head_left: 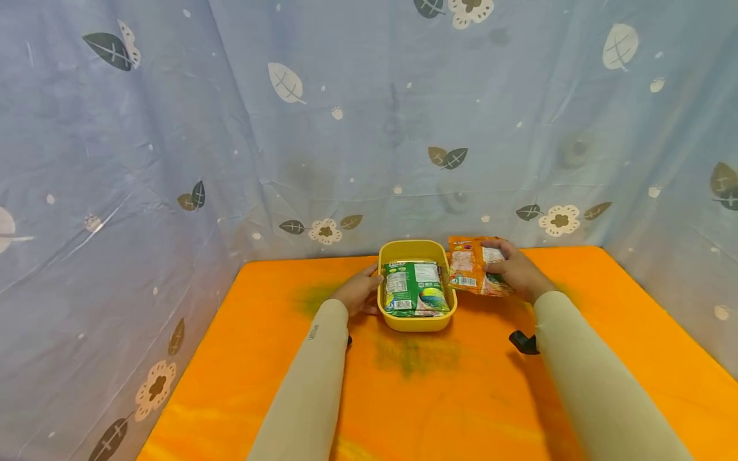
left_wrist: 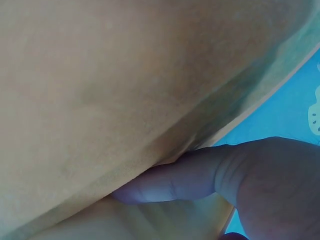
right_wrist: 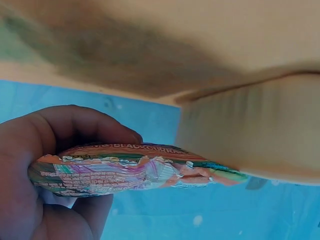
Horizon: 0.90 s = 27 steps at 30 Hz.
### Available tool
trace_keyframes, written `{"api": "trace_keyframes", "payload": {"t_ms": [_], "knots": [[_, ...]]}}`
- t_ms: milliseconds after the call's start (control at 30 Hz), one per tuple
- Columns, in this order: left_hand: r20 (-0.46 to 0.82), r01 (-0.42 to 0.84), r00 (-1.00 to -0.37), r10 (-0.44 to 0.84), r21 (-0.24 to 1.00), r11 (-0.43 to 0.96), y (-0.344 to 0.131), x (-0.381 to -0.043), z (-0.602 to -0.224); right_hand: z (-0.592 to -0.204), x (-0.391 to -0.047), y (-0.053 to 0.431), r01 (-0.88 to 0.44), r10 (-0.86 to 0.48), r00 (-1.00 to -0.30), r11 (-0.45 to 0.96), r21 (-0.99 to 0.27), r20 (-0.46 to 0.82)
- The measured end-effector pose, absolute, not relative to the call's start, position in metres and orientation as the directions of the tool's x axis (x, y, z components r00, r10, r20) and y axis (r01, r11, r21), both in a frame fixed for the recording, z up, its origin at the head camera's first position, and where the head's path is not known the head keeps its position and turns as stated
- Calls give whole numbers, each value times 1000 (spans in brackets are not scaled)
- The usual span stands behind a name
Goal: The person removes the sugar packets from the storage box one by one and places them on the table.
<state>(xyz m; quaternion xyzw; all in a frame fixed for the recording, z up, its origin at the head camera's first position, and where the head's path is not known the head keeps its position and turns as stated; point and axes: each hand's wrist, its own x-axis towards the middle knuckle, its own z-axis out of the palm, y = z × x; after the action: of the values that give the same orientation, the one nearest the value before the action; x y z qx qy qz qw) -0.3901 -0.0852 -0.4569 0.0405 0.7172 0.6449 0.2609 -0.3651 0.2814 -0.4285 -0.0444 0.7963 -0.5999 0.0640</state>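
Observation:
In the head view a yellow plastic container (head_left: 418, 324) stands on the orange tabletop. A green printed packet (head_left: 406, 296) lies inside it, face up. My left hand (head_left: 359, 291) rests against the container's left side, fingers touching its wall; one straight finger lies along it in the left wrist view. To the right, my right hand (head_left: 521, 272) pinches an orange printed packet (head_left: 468, 266) beside the container's right rim. The right wrist view has this packet (right_wrist: 125, 175) edge-on between thumb and fingers, its far end touching or overlapping the container wall (right_wrist: 260, 130).
An orange cloth (head_left: 461, 397) covers the table and has greenish stains. Blue-grey floral curtains (head_left: 369, 128) hang behind and along both sides. A black piece (head_left: 523, 342) shows near the right sleeve.

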Motion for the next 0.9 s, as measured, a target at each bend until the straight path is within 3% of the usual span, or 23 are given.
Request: {"api": "trace_keyframes", "payload": {"t_ms": [367,900], "knots": [[-333,-289,-860,387,943,168,-86,-392,-457,-453,-371,291,-10,-195,-975,516,-856,-106],[-312,-281,-859,406,950,134,-88,-390,-458,-451,-379,274,-24,-157,-984,598,-801,-88]]}}
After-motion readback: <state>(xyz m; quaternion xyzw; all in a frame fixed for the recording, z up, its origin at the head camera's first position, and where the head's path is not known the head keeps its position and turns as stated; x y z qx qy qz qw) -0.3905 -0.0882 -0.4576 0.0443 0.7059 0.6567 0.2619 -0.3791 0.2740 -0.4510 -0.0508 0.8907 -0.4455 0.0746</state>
